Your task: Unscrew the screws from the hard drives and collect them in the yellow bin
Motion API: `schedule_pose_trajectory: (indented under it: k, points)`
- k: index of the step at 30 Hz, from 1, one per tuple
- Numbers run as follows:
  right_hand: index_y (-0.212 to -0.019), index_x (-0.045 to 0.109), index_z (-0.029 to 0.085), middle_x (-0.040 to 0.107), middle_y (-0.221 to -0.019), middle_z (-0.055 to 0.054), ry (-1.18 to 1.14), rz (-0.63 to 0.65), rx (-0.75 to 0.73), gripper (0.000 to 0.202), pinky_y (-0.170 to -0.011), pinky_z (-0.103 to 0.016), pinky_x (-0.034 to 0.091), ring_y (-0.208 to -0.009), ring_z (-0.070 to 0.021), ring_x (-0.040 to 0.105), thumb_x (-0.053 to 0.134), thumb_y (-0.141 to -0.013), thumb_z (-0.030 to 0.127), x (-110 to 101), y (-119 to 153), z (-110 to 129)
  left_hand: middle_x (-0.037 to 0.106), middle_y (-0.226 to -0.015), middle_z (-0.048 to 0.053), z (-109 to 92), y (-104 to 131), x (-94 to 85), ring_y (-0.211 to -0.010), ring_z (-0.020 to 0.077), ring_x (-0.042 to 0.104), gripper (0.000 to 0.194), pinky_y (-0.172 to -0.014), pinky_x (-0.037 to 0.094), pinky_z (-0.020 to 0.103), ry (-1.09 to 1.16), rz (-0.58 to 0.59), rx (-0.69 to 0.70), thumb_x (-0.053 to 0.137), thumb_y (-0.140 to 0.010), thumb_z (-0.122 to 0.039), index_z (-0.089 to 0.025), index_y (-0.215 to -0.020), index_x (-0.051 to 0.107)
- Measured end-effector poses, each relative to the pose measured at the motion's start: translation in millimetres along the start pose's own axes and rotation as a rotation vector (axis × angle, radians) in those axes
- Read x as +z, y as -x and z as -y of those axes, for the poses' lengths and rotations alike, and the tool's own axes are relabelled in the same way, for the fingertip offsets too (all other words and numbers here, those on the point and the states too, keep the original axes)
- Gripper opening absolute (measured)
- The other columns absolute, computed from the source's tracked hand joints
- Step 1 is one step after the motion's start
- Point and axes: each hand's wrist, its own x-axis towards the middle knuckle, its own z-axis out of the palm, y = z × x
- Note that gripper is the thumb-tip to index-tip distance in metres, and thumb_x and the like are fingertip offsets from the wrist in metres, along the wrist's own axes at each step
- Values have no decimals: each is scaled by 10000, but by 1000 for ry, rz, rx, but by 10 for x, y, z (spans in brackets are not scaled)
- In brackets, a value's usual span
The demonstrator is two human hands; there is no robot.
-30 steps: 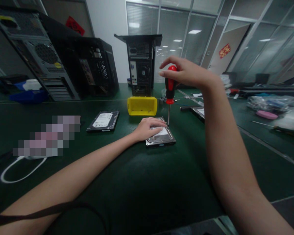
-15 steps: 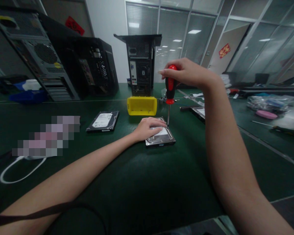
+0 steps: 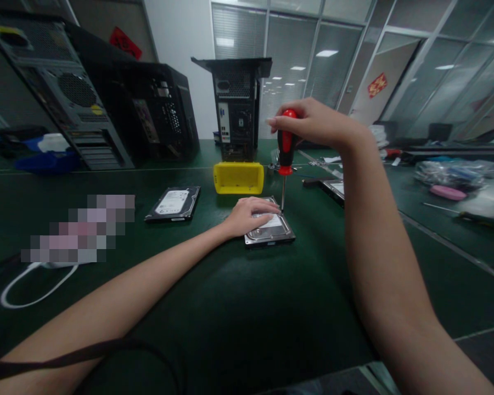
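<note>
A silver hard drive (image 3: 267, 235) lies on the green table in front of me. My left hand (image 3: 253, 215) rests on its top with the fingers stretched out flat, covering part of the label. Gripped from above in my right hand (image 3: 304, 122) is a screwdriver (image 3: 286, 148) with a red and black handle. It stands upright, and its tip meets the drive near the right edge, just beyond my left fingertips. Any screw under the tip is too small to make out.
A yellow bin (image 3: 239, 179) sits just behind the drive. Another hard drive (image 3: 173, 203) lies to the left, and a third drive (image 3: 334, 189) is partly hidden by my right forearm. Computer cases (image 3: 236, 115) stand at the back. Another screwdriver (image 3: 477, 218) lies far right.
</note>
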Motion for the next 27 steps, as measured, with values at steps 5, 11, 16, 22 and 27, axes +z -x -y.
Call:
schedule_pose_trajectory:
  k: [5,11,16,22,27]
  points:
    - [-908,633,136,600,-824,-68,9,7,-2,339,-561,-191,418,-664,-99,498,514,-875,451,-6,16,20,670,-1165,12,-2,1,-3,-1130,194,581,234,-1012,406,432,0,-3,10,543,-870,-271,-253,-1047,694]
    - [-867,617,138,615,-793,-68,-20,-6,1,385,-581,-211,427,-648,-106,512,503,-865,506,3,14,5,665,-1174,8,4,4,1,-1134,198,577,236,-1016,399,441,-9,1,8,542,-873,-277,-268,-1055,692]
    - [-853,573,143,635,-892,-103,-118,14,61,322,-611,-238,502,-750,-154,598,331,-934,340,16,-12,8,662,-1179,18,5,4,1,-1141,196,571,238,-1015,397,450,-16,2,7,539,-878,-273,-259,-1063,689]
    - [-856,565,158,645,-900,-107,-106,16,63,250,-583,-225,508,-773,-168,610,353,-910,279,24,-36,-5,670,-1164,12,-10,-2,-4,-1134,196,577,234,-1013,401,448,-10,1,8,545,-868,-256,-260,-1050,693]
    - [-937,576,164,640,-909,-102,-80,10,30,257,-594,-225,518,-790,-170,611,416,-909,363,33,-42,-51,672,-1160,17,-3,-4,-3,-1125,196,583,234,-1004,410,441,-6,3,20,541,-871,-265,-256,-1048,695]
